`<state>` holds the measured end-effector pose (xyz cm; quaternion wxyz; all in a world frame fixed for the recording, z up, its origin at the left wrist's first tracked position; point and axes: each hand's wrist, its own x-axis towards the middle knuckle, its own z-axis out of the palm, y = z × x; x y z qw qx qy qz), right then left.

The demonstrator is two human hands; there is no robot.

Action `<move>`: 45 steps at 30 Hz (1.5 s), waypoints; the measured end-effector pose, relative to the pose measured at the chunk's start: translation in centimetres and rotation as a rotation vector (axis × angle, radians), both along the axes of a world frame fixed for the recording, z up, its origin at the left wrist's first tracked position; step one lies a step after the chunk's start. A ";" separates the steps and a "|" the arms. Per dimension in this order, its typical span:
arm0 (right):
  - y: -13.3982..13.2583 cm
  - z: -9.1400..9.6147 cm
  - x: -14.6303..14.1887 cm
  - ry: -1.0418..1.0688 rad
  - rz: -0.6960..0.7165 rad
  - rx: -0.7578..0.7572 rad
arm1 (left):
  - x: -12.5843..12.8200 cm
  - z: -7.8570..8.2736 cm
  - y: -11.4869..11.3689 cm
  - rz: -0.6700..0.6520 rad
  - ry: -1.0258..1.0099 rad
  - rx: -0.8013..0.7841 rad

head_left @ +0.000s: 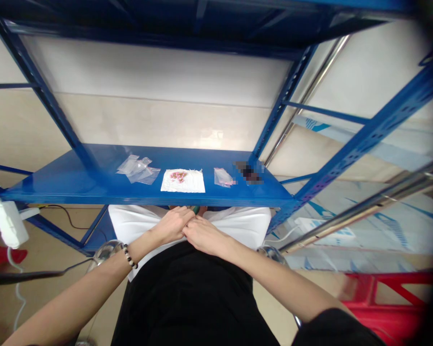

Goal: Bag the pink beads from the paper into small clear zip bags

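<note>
My left hand (171,224) and my right hand (202,234) meet in my lap, just below the front edge of a blue metal shelf (75,180). Their fingers are curled together around a small dark green object (196,209) that peeks out between them; I cannot make out what it is. A beaded bracelet (130,257) is on my left wrist. On the shelf above lies a white sheet (183,181) with small pink pieces (178,176) on it.
Several empty clear plastic bags (139,168) lie left of the white sheet; a filled small bag (222,177) lies to its right, beside a blurred patch (248,172). Blue shelf uprights (281,101) rise at both sides. A white power adapter (6,222) hangs at left.
</note>
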<state>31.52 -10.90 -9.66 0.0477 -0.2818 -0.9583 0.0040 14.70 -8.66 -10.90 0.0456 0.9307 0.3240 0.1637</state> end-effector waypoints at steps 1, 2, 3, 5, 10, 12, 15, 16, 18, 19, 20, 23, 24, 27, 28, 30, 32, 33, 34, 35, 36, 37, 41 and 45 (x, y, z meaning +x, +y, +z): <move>0.0 -0.1 0.0 -0.002 0.000 -0.004 | 0.0 0.0 0.0 0.001 0.003 -0.001; 0.1 -0.3 -0.1 -0.001 -0.002 -0.007 | 0.0 0.0 0.0 0.004 0.004 -0.001; 0.2 -0.5 -0.1 0.004 -0.004 -0.010 | 0.0 -0.1 0.0 0.006 0.002 0.001; 0.3 -0.7 -0.2 0.015 -0.003 -0.015 | 0.1 -0.3 0.0 0.004 -0.015 0.001; 0.3 -0.8 -0.7 0.014 -0.015 0.000 | 0.4 -0.7 -0.3 -0.004 -0.085 -0.011; 0.2 -0.5 -0.9 0.017 -0.017 0.009 | 0.4 -0.6 -0.4 -0.009 -0.095 0.003; 0.2 -0.1 -1.0 0.039 -0.009 0.013 | 0.4 -0.2 -0.4 -0.015 -0.095 0.039; 0.2 0.1 -1.0 0.048 -0.007 0.015 | 0.4 -0.1 -0.3 -0.009 -0.090 0.051; 0.2 0.2 -1.0 0.057 -0.003 0.014 | 0.4 0.0 -0.2 0.004 -0.065 0.072; 0.2 0.2 -0.9 0.056 -0.002 0.010 | 0.4 -0.1 0.0 0.007 -0.048 0.079; 0.3 0.1 -0.9 0.054 -0.001 0.004 | 0.4 -0.2 0.1 0.006 -0.029 0.084; 0.4 -0.2 -0.6 0.067 -0.003 0.005 | 0.4 -0.4 0.3 -0.012 0.012 0.101; 0.4 -0.3 -0.5 0.071 0.001 0.009 | 0.4 -0.5 0.4 -0.015 0.022 0.106; 0.6 -0.7 -0.3 0.071 0.017 0.014 | 0.4 -0.2 0.4 -0.001 0.048 0.114; 0.7 -0.8 -0.3 0.067 0.018 0.015 | 0.4 -0.1 0.4 0.007 0.055 0.110; 0.8 -0.9 -0.2 0.050 0.011 0.017 | 0.4 0.1 0.4 0.014 0.063 0.088; 0.9 -0.9 0.0 0.019 0.020 0.010 | 0.4 0.1 0.3 0.006 0.076 0.044; 0.9 -0.9 0.1 0.001 0.033 0.003 | 0.4 0.1 0.3 0.006 0.086 0.019; 0.9 -0.9 0.2 -0.014 0.047 -0.005 | 0.4 0.1 0.3 0.010 0.099 -0.005; 0.8 -0.8 0.3 -0.025 0.057 -0.013 | 0.4 0.0 0.3 0.017 0.113 -0.026; 0.8 -0.7 0.3 -0.037 0.065 -0.022 | 0.4 0.0 0.2 0.027 0.124 -0.040; 0.7 -0.6 0.4 -0.047 0.069 -0.029 | 0.4 0.0 0.1 0.037 0.131 -0.048; 0.5 0.1 0.4 -0.060 0.083 -0.049 | 0.4 0.1 -0.2 0.049 0.148 -0.061; 0.5 0.7 0.5 -0.063 0.116 -0.073 | 0.4 0.2 -0.5 0.071 0.177 -0.088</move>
